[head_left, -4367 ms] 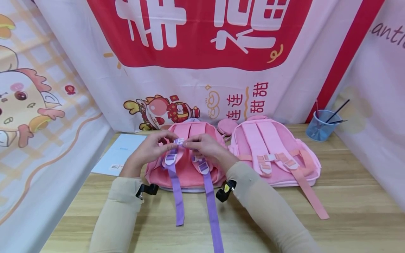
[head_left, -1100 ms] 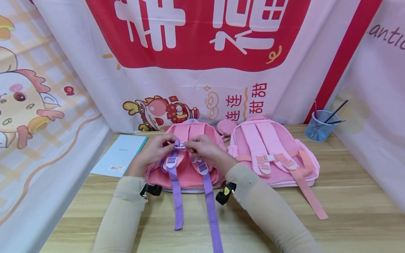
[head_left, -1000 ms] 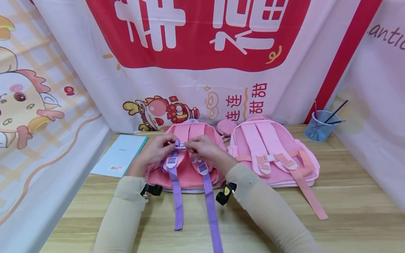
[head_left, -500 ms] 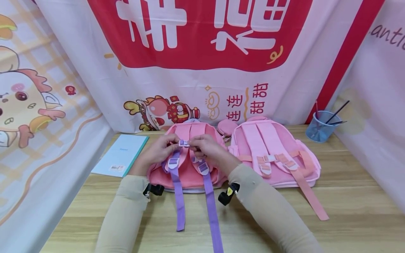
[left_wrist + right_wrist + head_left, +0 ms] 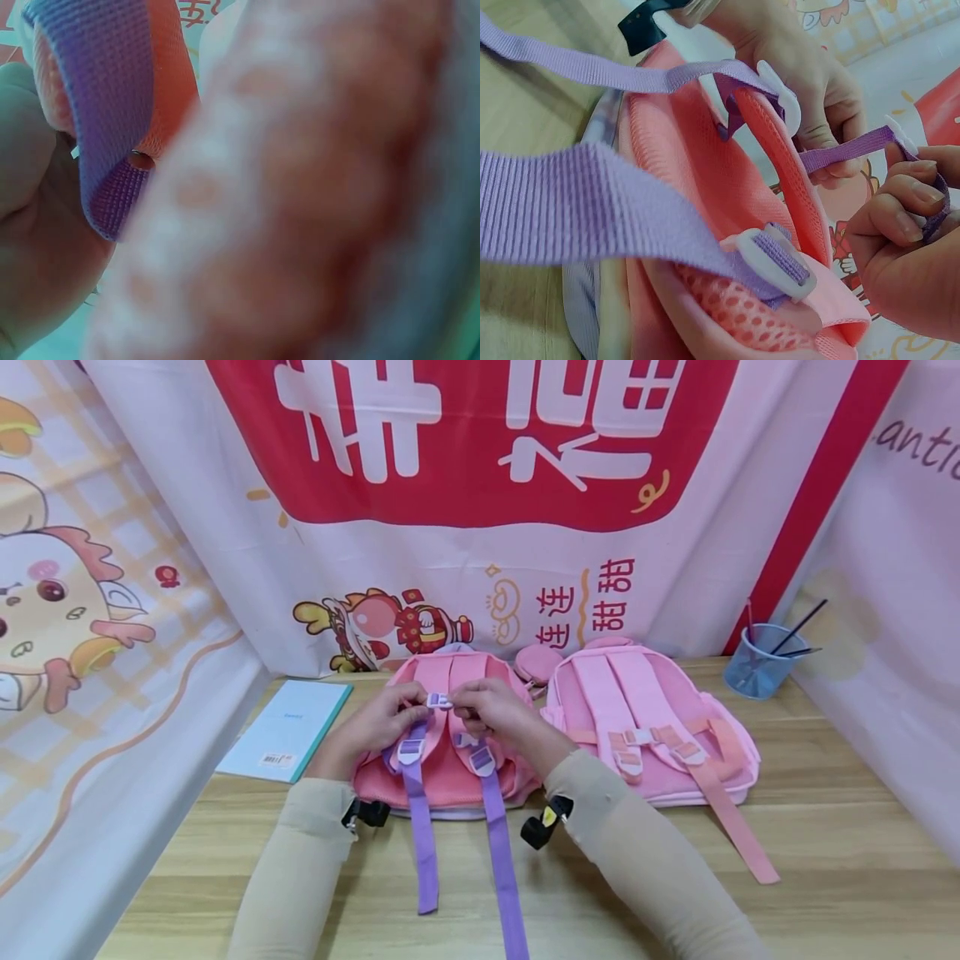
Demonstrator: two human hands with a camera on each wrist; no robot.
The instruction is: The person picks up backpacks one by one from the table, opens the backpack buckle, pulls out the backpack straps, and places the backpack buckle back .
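Chest-strap fastening in progress: left hand (image 5: 375,727) and right hand (image 5: 487,714) each pinch a half of the chest buckle (image 5: 438,700) over the pink backpack (image 5: 442,777) near the counter's (image 5: 825,827) far edge; next, presumably, aligning and pressing the halves together.

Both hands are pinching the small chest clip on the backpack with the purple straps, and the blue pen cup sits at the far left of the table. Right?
Not quite: the blue pen cup sits at the far right of the table, as the head view shows. The rest holds: left hand and right hand pinch the small chest clip on the backpack with the purple straps.
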